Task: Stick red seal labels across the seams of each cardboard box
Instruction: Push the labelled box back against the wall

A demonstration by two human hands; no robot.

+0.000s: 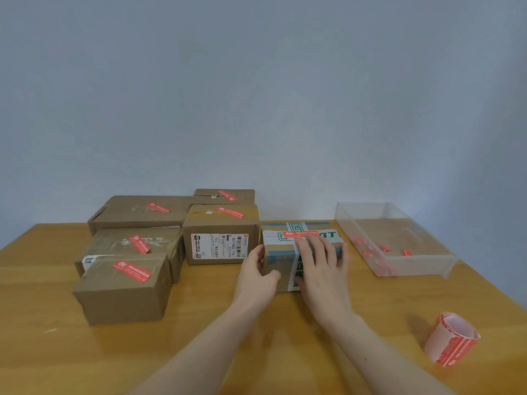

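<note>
A cardboard box (278,253) with green and blue tape sits mid-table, a red seal label (299,233) lying across its top. My right hand (320,266) rests flat on the box top, fingertips touching the label's near edge. My left hand (256,273) cups the box's left front corner. Several other cardboard boxes stand to the left, each bearing a red label: the nearest one (122,289), one behind it (134,246), a tall one with a white shipping label (219,235). A roll of red labels (452,339) stands at the right front.
A clear plastic tray (396,240) with a few scraps of red backing sits at the back right. Two more labelled boxes (142,212) stand against the grey wall. The wooden table (85,352) has its right edge close to the roll.
</note>
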